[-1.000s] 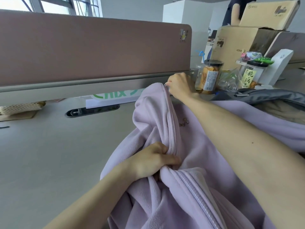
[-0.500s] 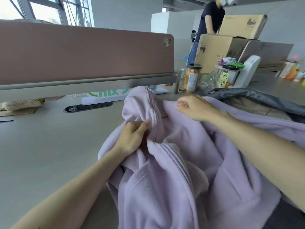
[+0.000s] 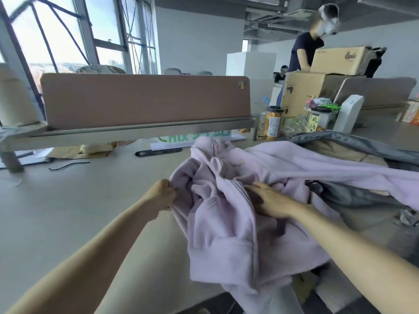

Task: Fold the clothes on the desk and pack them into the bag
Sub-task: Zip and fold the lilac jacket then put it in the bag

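Note:
A lilac fleece zip jacket lies crumpled on the beige desk, one sleeve stretching off to the right. My left hand is closed on the jacket's left edge. My right hand lies on the fleece beside the zipper, fingers bent into the cloth; whether it grips is unclear. A grey bag lies open at the right, with tan cloth inside, partly under the jacket's sleeve.
A brown desk divider runs across the back. Snack jars, packets and a white box stand behind the bag. Cardboard boxes and a standing person are beyond. A black cable lies at the left.
My left hand shifted out to the jacket's left edge and took hold there. My right hand came back toward me, from near the collar down to the zipper. The view tilted up.

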`<action>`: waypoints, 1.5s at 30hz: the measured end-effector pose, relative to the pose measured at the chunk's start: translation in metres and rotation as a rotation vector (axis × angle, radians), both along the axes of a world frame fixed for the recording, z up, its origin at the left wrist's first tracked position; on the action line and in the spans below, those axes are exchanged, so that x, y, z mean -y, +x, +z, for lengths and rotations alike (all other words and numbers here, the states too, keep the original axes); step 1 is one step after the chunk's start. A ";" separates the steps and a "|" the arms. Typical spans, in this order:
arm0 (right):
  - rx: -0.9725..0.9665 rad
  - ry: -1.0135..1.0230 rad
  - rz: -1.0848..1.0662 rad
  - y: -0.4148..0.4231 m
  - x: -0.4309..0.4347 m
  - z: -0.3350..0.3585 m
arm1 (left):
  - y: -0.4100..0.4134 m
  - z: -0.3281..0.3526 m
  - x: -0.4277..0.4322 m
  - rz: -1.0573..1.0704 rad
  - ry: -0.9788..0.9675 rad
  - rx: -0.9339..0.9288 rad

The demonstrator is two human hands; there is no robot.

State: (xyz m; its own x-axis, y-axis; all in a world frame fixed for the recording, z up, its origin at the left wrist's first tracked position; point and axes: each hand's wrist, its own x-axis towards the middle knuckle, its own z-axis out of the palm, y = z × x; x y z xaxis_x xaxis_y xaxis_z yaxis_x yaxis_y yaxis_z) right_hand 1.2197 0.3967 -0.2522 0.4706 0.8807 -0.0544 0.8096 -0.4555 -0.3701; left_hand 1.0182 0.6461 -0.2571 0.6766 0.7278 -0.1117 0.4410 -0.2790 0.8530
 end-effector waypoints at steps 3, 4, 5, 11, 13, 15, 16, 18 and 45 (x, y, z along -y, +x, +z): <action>-0.024 0.039 0.037 -0.007 0.003 0.001 | -0.025 0.031 -0.019 0.179 0.002 0.245; -0.048 0.045 0.049 -0.010 0.004 0.001 | -0.038 0.043 -0.031 0.244 0.092 0.269; -0.064 0.040 0.057 -0.013 0.004 -0.001 | -0.052 0.056 -0.048 0.299 0.199 0.280; 0.117 -0.104 0.201 -0.030 -0.015 -0.017 | -0.142 0.081 -0.144 0.363 0.737 -0.282; 0.145 -0.093 0.254 -0.032 -0.019 -0.022 | -0.161 0.063 -0.155 0.387 0.873 -0.408; 0.127 -0.081 0.252 -0.032 -0.017 -0.024 | -0.165 0.045 -0.152 0.384 1.004 -0.470; 0.129 -0.073 0.254 -0.031 -0.016 -0.024 | -0.160 0.040 -0.141 0.341 1.068 -0.445; 0.138 -0.050 0.262 -0.038 -0.008 -0.016 | -0.143 0.043 -0.097 0.120 1.044 -0.236; -0.059 0.711 -0.237 -0.043 0.203 0.016 | -0.212 0.045 0.147 -0.689 0.995 -0.249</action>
